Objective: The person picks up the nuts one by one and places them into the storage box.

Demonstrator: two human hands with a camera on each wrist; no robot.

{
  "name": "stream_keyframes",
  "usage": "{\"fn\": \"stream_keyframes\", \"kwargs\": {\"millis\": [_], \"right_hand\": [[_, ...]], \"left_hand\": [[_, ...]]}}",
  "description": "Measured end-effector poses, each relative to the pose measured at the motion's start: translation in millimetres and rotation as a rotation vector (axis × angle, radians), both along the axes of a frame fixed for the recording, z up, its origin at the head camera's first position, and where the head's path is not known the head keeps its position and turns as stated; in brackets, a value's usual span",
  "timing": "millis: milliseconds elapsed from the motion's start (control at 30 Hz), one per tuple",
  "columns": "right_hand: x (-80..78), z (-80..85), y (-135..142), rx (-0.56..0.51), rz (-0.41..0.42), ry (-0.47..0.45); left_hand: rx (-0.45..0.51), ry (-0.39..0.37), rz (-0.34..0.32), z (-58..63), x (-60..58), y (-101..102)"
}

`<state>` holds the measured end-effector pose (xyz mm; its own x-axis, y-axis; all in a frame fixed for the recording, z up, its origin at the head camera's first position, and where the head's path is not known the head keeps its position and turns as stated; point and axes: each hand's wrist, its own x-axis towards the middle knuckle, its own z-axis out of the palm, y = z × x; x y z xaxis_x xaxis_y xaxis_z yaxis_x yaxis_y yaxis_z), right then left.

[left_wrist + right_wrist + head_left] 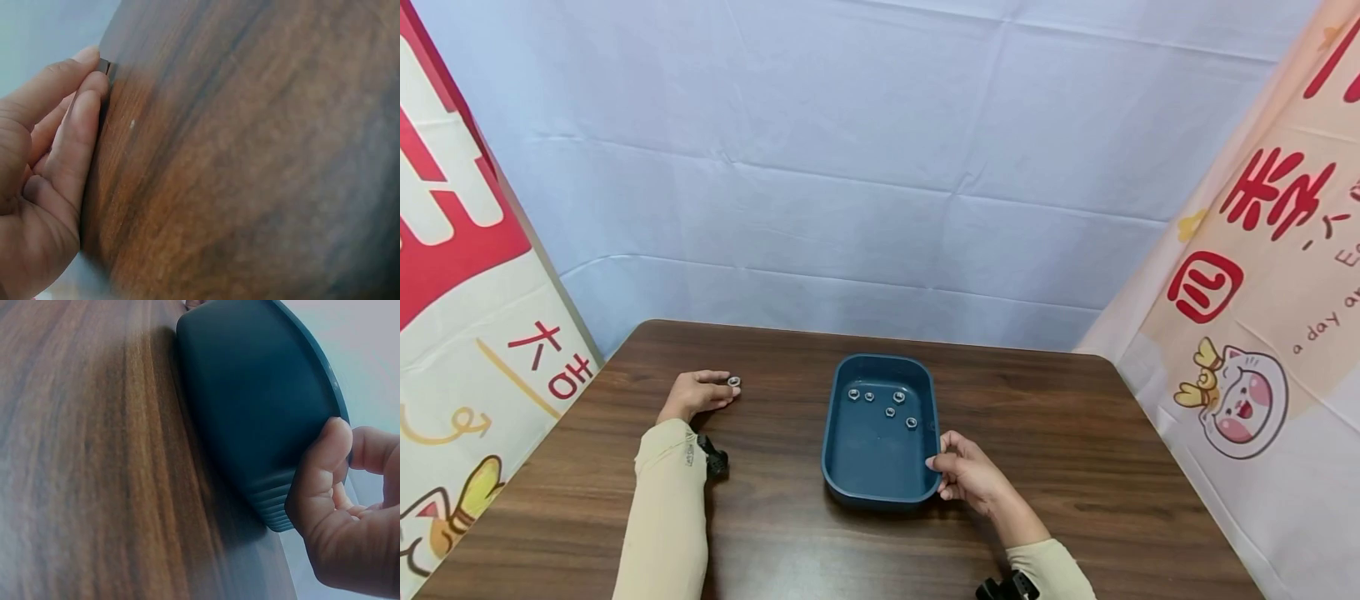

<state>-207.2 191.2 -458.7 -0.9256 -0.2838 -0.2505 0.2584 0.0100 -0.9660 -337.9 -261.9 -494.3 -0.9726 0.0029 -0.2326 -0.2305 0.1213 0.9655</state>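
At the left of the table, my left hand point(702, 393) pinches a small metal nut point(734, 382) between its fingertips, low over the wood. The left wrist view shows only a dark sliver of the nut point(104, 65) between thumb and finger. A blue rectangular tray point(880, 467) with rounded corners stands near the middle. Several metal nuts point(898, 397) lie scattered over the far half of its floor. With thumb over the rim and fingers outside, my right hand point(968, 473) grips the tray's right side near the front corner.
The brown wood-grain table point(1060, 433) has rounded far corners. A pale cloth point(850, 208) hangs behind it, and printed banners point(1247, 333) flank both sides. Black wrist straps point(713, 458) sit over the sleeves.
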Motion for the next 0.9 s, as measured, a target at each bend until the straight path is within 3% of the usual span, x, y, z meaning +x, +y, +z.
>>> {"fn": "stream_keyframes", "kwargs": {"millis": [433, 900], "right_hand": [[-0.4, -0.6, 0.0, 0.009, -0.013, -0.002], [-1.3, -2.7, -0.6, 0.006, -0.021, 0.001]], "left_hand": [[-0.111, 0.027, 0.071, -0.1, 0.7, 6.0], [-0.153, 0.046, 0.114, -5.6, 0.2, 7.3]]}}
